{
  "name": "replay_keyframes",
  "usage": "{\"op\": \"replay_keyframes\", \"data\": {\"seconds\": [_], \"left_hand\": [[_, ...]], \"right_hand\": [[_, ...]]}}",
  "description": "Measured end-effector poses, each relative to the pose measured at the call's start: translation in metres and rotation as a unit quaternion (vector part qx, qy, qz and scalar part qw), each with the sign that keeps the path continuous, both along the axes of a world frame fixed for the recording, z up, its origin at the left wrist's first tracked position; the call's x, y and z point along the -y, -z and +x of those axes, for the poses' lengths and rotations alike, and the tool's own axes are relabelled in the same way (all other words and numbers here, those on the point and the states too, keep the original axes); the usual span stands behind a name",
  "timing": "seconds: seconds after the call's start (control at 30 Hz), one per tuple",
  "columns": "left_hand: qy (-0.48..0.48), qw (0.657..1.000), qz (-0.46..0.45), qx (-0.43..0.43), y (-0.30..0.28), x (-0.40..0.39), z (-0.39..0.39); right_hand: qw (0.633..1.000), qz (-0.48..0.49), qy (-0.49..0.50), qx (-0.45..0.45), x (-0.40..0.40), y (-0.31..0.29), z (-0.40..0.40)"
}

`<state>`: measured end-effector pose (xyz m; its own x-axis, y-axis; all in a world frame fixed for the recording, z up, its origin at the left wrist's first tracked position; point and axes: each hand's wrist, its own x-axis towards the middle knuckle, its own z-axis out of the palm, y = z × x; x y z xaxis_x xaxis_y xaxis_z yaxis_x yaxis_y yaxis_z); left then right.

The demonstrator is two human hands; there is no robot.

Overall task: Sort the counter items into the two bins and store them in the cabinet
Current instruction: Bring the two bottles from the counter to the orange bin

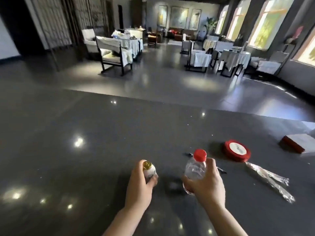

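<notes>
My left hand (139,186) grips a small white gold-capped bottle (149,170); my right hand (204,184) grips a clear red-capped water bottle (196,167). Both are held just above the dark counter (85,133), near a red round tin (237,150).

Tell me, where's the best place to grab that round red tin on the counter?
Probably from above, a hand's fingers spanning the red rim of the round red tin: it lies flat and low on the counter, so its side wall offers little to hold.

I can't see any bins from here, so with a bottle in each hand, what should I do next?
Probably turn to find the bins before picking up more: the left hand grips a small white bottle, the right hand a clear water bottle, so both are full.
</notes>
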<state>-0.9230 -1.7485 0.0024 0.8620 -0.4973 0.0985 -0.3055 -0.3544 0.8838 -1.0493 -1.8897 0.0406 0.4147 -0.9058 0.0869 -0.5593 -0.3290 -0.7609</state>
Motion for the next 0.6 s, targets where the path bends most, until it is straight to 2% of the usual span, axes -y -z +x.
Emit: {"op": "replay_keyframes", "data": {"seconds": [0.13,0.33,0.47,0.6], "left_hand": [[-0.113,0.994,-0.010,-0.009,-0.002,-0.084,0.011],[-0.316,0.948,-0.022,0.040,-0.031,-0.245,0.027],[-0.407,0.911,-0.049,0.054,-0.044,-0.356,0.033],[-0.468,0.882,-0.042,0.039,-0.048,-0.472,0.040]], "right_hand": [[0.988,0.037,-0.150,0.030,-0.059,-0.001,0.057],[0.925,0.053,-0.369,0.079,-0.205,-0.015,0.132],[0.878,0.076,-0.464,0.086,-0.313,-0.026,0.178],[0.842,0.089,-0.519,0.114,-0.430,-0.036,0.221]]}}
